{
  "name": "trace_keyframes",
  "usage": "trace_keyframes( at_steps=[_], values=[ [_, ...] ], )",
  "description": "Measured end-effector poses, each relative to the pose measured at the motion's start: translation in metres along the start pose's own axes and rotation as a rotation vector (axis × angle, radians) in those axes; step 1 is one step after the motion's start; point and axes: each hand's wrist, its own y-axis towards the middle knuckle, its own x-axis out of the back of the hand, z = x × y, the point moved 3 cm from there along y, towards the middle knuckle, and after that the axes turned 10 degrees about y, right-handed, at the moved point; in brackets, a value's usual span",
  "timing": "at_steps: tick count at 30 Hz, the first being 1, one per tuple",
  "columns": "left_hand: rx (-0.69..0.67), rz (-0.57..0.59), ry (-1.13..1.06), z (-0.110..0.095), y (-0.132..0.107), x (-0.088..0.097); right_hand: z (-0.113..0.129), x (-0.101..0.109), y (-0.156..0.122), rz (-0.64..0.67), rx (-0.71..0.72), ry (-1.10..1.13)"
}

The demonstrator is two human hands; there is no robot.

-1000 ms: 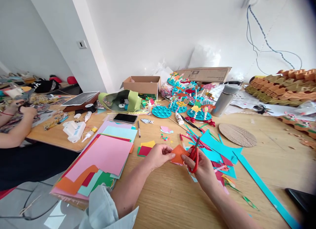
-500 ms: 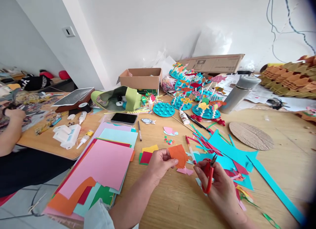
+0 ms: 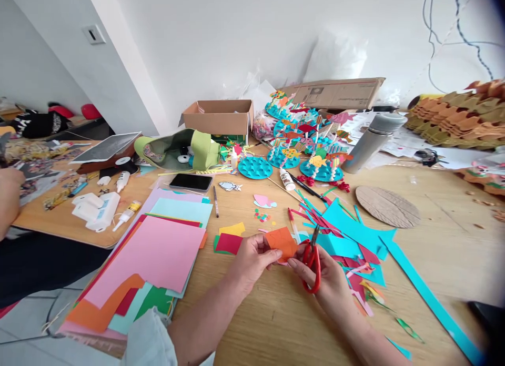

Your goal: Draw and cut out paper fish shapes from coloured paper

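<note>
My left hand (image 3: 254, 258) pinches a small piece of orange paper (image 3: 282, 243) that carries faint drawn lines. Close beside it, my right hand (image 3: 321, 274) has its fingers round a pair of red-handled scissors (image 3: 314, 263), their blades pointing up and away from me. The right thumb and fingertips reach the orange paper's lower right corner. Under and behind my hands lie a dark red paper piece (image 3: 229, 244), a yellow piece (image 3: 232, 229) and a red-capped pen (image 3: 294, 224). Turquoise paper scraps (image 3: 355, 224) spread to the right.
Coloured paper sheets (image 3: 150, 250) are stacked at left, with a phone (image 3: 191, 182) behind. Turquoise discs with paper fish (image 3: 321, 169), a grey bottle (image 3: 373, 142) and a cardboard oval (image 3: 386, 205) stand or lie farther back. Another person's arm (image 3: 10, 197) shows at far left.
My right hand, with the scissors, has moved left to the orange paper, and its fingertips now meet the paper's edge. The whole view has shifted slightly.
</note>
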Motion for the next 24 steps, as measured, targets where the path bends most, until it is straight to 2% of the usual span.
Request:
trace_keyframes(
  at_steps=[10, 24],
  values=[
    [-0.060, 0.061, 0.155, -0.0006, -0.0051, -0.0042, 0.0085, -0.0058, 0.0001, 0.013, 0.044, 0.023],
    [-0.104, -0.004, 0.196, -0.0011, -0.0047, -0.0026, 0.0001, -0.0092, -0.0016, 0.071, 0.062, 0.047]
  ],
)
